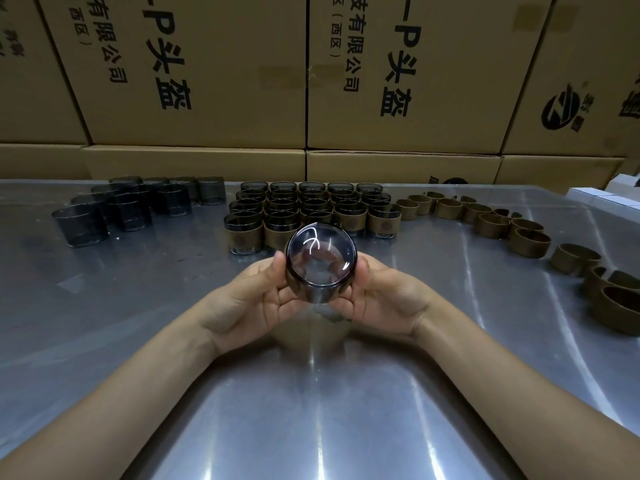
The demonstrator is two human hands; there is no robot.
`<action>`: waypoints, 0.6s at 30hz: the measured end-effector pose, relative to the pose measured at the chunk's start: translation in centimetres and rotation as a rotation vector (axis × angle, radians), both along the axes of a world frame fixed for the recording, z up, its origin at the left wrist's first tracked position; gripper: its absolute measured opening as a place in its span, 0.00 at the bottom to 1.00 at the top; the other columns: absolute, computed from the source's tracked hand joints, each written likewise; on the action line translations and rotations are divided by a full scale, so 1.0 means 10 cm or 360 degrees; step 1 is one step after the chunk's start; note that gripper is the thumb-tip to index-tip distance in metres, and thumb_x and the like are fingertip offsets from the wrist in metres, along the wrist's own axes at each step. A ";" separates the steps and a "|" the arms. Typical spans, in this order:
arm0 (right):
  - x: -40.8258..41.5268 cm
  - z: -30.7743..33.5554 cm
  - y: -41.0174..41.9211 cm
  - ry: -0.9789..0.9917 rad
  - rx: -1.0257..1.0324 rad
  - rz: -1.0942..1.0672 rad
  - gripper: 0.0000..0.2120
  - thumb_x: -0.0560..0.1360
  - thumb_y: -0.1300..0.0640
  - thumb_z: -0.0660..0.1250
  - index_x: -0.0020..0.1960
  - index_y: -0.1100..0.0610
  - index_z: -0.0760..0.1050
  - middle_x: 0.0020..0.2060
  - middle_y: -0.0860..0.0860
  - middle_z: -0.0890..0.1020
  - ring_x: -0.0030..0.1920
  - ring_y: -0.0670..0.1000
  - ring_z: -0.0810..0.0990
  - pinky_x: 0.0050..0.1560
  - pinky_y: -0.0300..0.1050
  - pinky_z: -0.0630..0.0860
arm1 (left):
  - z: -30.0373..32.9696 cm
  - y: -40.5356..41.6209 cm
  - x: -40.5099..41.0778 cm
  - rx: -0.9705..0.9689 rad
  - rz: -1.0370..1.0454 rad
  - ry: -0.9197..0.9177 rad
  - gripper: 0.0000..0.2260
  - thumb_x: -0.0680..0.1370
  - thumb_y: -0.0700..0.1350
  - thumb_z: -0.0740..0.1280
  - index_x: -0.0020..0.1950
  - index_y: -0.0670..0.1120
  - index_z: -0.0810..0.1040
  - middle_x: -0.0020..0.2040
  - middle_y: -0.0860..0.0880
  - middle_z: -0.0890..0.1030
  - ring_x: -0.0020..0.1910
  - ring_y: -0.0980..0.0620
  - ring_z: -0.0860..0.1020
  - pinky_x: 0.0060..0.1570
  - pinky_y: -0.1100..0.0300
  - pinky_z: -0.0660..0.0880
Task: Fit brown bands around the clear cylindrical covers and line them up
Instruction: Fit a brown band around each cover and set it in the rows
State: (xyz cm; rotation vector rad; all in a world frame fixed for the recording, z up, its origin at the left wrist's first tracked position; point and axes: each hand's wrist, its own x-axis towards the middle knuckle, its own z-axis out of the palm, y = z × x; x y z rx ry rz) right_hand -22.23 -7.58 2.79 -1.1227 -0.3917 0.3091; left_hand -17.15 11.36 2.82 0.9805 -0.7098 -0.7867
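Both hands hold one clear smoky cylindrical cover (320, 263) above the table centre, its closed end tilted toward me. My left hand (256, 299) grips its left side with the thumb on the rim. My right hand (384, 299) grips its right side, fingers curled beneath. A sliver of brown band shows at the cover's lower edge between the fingers. Behind stands a block of banded covers (311, 213) in several rows. Bare covers (128, 206) cluster at the far left. Loose brown bands (491, 223) trail along the right.
The work surface is a shiny metal table (311, 393). Stacked cardboard boxes (311, 81) form a wall right behind it. White boxes (606, 195) sit at the far right edge. More bands (616, 299) lie near the right border.
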 end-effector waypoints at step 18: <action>-0.02 0.08 0.49 -0.0184 -0.0503 -0.1468 0.26 0.80 0.44 0.57 0.26 0.55 0.65 0.20 0.45 0.69 0.23 0.41 0.68 0.27 0.30 0.67 | 0.02 -0.35 -0.33 0.0184 0.1322 -0.0775 0.24 0.78 0.58 0.51 0.28 0.44 0.65 0.24 0.53 0.67 0.24 0.59 0.66 0.27 0.70 0.64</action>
